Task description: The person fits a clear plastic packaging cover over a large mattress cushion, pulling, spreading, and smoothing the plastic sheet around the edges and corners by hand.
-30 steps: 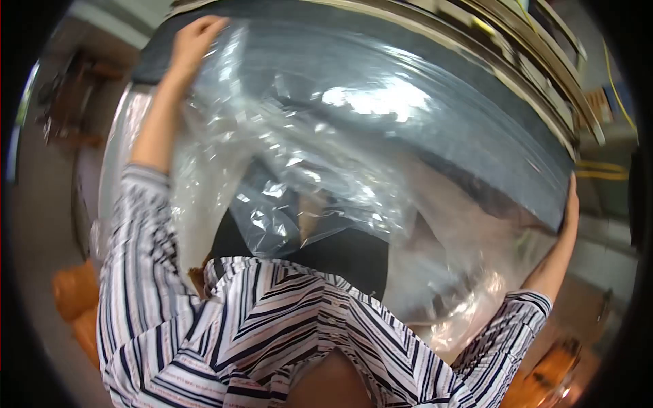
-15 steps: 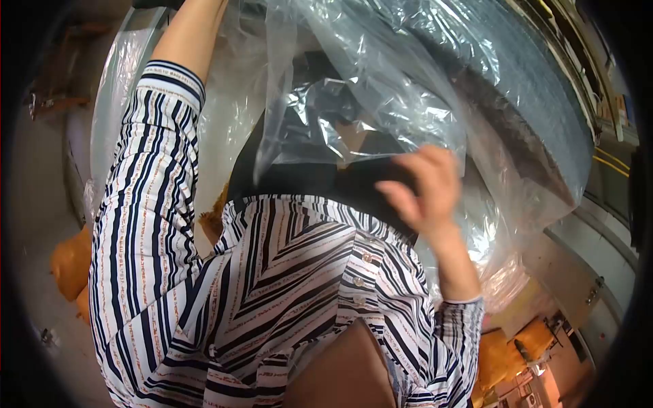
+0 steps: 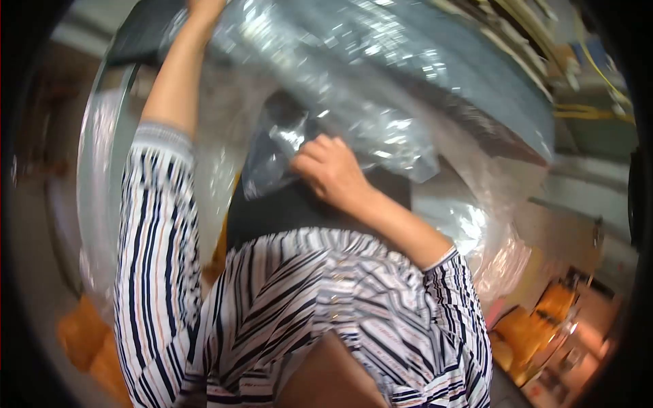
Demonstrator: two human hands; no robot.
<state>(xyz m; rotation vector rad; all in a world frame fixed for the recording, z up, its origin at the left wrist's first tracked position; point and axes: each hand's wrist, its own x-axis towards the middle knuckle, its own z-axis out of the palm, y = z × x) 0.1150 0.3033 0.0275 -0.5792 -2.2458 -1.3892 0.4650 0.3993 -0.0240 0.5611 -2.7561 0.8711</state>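
Observation:
A large clear plastic sheet (image 3: 401, 139) hangs in shiny folds over the edge of the grey work surface in front of me. My right hand (image 3: 330, 170) is closed, its fingers curled over the sheet's lower edge before my dark trousers. My left hand (image 3: 206, 8) reaches forward to the top edge of the view, beside the plastic. Its fingers are cut off and blurred, so their grip is hidden. Under the plastic, a grey-blue covered slab (image 3: 490, 88) slants toward the right.
More crinkled clear film (image 3: 503, 265) hangs at lower right, and a film-wrapped edge (image 3: 98, 170) runs down the left side. Orange items (image 3: 537, 319) lie on the floor at lower right, others (image 3: 88, 333) at lower left. Yellow cords (image 3: 602, 71) are at upper right.
My right hand has moved left and forward, from open fingers beside the plastic to closed on its edge. The sheet's lower edge has shifted and gathered. My left hand has come partly into view.

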